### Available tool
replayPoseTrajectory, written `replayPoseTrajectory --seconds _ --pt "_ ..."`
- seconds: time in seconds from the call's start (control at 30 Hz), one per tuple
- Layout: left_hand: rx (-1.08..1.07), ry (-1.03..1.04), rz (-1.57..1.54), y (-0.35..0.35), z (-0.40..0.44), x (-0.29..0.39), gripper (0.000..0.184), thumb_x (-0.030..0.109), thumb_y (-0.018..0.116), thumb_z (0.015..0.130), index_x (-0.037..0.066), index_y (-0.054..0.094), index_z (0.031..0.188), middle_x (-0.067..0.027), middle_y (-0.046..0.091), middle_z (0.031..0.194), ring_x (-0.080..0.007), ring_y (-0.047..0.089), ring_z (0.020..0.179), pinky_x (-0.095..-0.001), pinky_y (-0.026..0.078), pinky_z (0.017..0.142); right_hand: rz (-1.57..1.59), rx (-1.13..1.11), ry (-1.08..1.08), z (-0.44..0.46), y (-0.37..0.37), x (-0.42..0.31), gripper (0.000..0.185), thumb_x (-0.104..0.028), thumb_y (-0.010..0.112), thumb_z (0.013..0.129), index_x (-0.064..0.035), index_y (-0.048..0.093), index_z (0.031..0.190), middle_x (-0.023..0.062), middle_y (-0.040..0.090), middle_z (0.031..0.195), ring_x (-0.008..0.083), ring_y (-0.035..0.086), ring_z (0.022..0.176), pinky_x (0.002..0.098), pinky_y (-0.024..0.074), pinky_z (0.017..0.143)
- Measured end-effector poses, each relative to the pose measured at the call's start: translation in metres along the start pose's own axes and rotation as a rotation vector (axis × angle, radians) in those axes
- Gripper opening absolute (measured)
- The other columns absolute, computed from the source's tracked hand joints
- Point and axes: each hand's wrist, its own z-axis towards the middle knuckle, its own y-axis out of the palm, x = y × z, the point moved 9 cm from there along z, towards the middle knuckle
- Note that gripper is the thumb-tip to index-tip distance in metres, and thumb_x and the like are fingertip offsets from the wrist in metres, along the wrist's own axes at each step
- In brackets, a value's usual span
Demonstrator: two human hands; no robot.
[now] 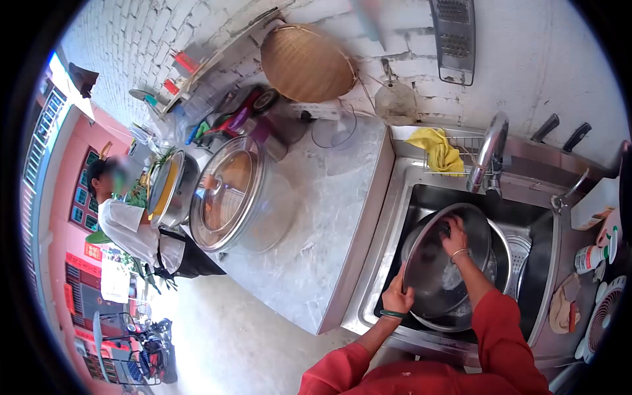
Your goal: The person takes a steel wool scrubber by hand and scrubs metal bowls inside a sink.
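A large metal bowl [431,276] is tilted over the sink [543,276], with my left hand [397,296] gripping its lower left rim. Inside the bowl, my right hand [454,237] is closed on a small dark thing against the inner wall; it is too small to make out. Below the tilted bowl lies another metal basin [505,263] with some water or suds. A slotted metal utensil [519,253] lies at the right side of the sink. The faucet [490,148] stands just beyond the bowls.
A yellow cloth [440,150] hangs on a wire rack behind the sink. On the counter [322,224] are a glass-lidded pot [227,191] and a steel pot [181,187]. A person in a white shirt [125,230] stands beyond the counter. Two knives [559,131] are at the back right.
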Motion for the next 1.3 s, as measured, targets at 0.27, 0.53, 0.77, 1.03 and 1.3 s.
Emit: replayPoseTrajectory --seconds 0.27,0.53,0.77,1.03,1.3 --pt "-0.096 -0.080 0.024 0.004 -0.009 -0.001 0.059 0.007 0.056 0.072 0.010 0.043 0.129 -0.0136 0.053 0.123 -0.0282 0.057 0.103 -0.0327 0.048 0.083 -0.281 -0.562 0.265 -0.157 0.060 0.070 0.041 -0.019 0.063 0.062 -0.0145 0.058 0.102 0.0123 0.049 0.118 0.0318 0.051 0.107 0.0386 0.0430 0.090" --pt "0.025 -0.162 0.177 0.001 0.002 -0.001 0.041 0.030 0.053 0.087 0.014 0.051 0.124 -0.0175 0.063 0.096 -0.0335 0.063 0.081 -0.0388 0.050 0.068 1.259 -0.441 0.622 -0.153 0.075 -0.045 0.033 -0.019 0.053 0.084 -0.0052 0.055 0.114 0.0059 0.055 0.115 0.0215 0.052 0.104 0.0308 0.0359 0.095" --pt "-0.182 -0.170 0.400 0.021 0.063 -0.006 0.025 0.025 0.055 0.080 0.010 0.061 0.099 -0.0211 0.062 0.081 -0.0403 0.059 0.077 -0.0472 0.047 0.068 0.149 -0.697 -0.074 -0.192 -0.013 -0.077 0.059 -0.052 0.058 0.078 -0.0149 0.051 0.123 0.0166 0.061 0.104 0.0334 0.057 0.098 0.0406 0.0460 0.081" --pt "-0.374 -0.230 0.358 0.069 0.119 -0.014 0.039 0.028 0.068 0.071 0.003 0.063 0.101 -0.0144 0.066 0.087 -0.0282 0.064 0.081 -0.0360 0.048 0.074 -0.251 -0.735 -0.496 -0.204 -0.022 -0.024 0.053 -0.045 0.058 0.072 -0.0104 0.055 0.111 0.0142 0.061 0.085 0.0310 0.059 0.085 0.0426 0.0481 0.068" --pt "-0.325 -0.413 -0.365 0.040 0.050 0.025 0.031 0.023 0.059 0.085 0.000 0.060 0.105 -0.0029 0.059 0.068 -0.0099 0.052 0.054 -0.0224 0.041 0.048 0.192 -0.337 -0.443 -0.166 -0.065 -0.103 0.025 -0.029 0.058 0.074 -0.0064 0.059 0.084 0.0131 0.057 0.067 0.0322 0.057 0.071 0.0426 0.0457 0.063"
